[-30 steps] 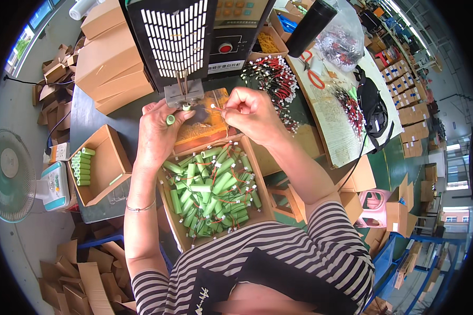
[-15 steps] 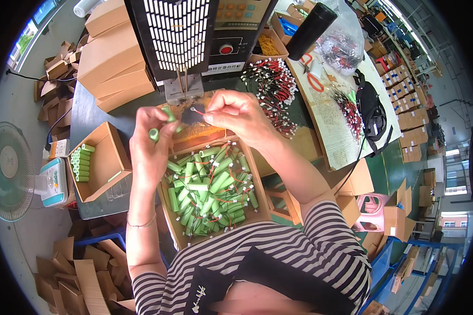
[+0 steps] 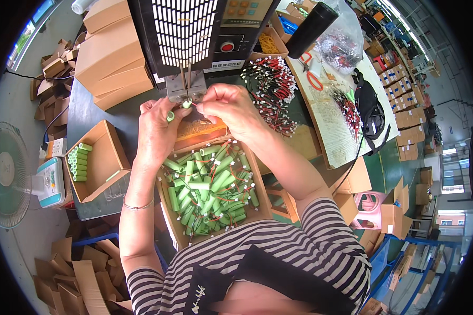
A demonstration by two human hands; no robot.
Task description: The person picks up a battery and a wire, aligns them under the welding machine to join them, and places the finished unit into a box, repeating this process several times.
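Green cell [image 3: 170,116] end-on toward camera

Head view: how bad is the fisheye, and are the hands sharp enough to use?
Head view: strong barrel distortion, black corners, edges of the cardboard boxes bending near the rim. Even daylight, soft shadows, no harsh glare. Left hand and right hand are fairly sharp at centre, as are the green cells. The striped shirt at the lower edge is softer and stretched.
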